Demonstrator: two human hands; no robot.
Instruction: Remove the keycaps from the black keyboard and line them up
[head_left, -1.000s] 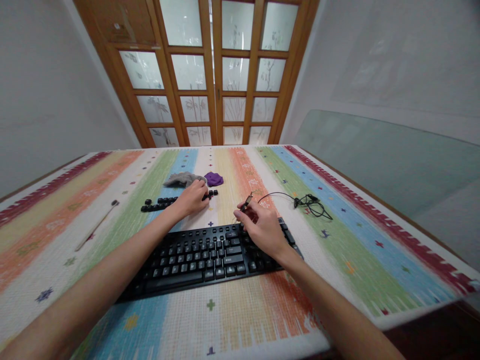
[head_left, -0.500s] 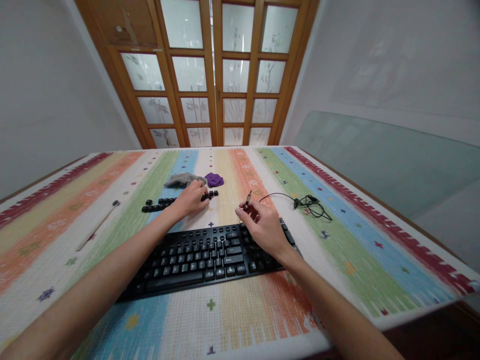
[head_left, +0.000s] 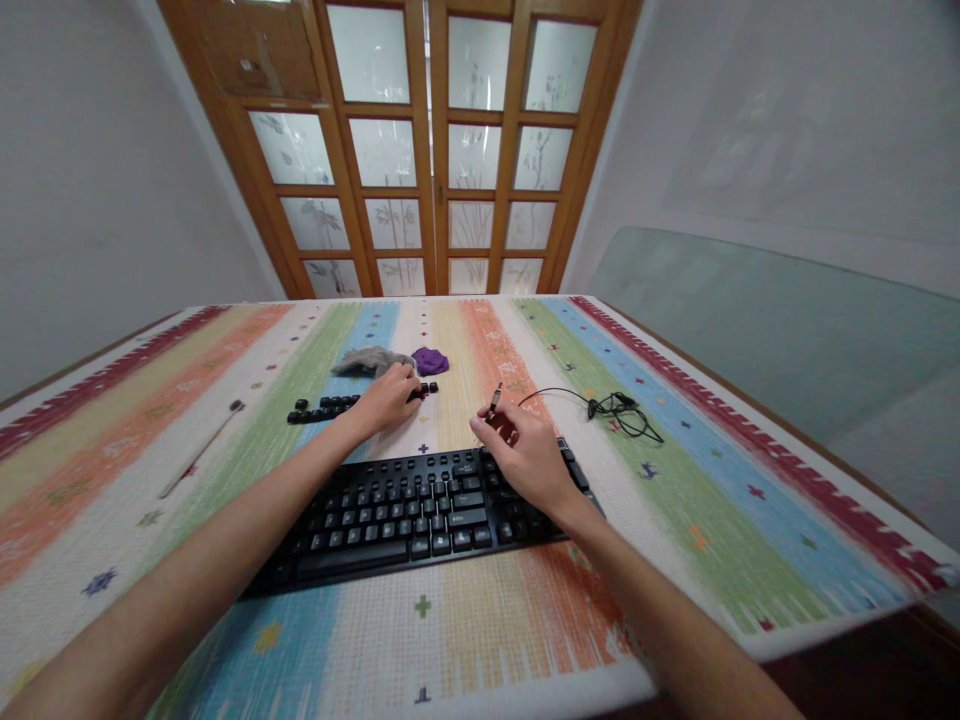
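My left hand [head_left: 391, 397] reaches past the keyboard to a row of loose black keycaps [head_left: 330, 408], its fingers closed on a keycap at the right end of the row. In my right hand [head_left: 521, 448], above the keyboard's right side, is a small slim dark tool with a metallic tip [head_left: 496, 396], pinched between thumb and fingers and pointing up. Below both hands lies a black keyboard [head_left: 405, 510], slightly tilted. Small stubs show along its far rows where caps are off. My right hand and left forearm hide parts of it.
Behind the keycaps sit a crumpled grey cloth [head_left: 367, 361] and a purple lump [head_left: 430, 361]. A long thin brush [head_left: 202, 450] lies at left. A tangled black cable [head_left: 622, 412] lies at right on the striped tablecloth [head_left: 480, 610]. Glass-paned wooden doors [head_left: 431, 150] stand beyond.
Both hands hold nearly the same places. My left fingers have shifted only slightly at the keycap row, and the whole view has moved a little.
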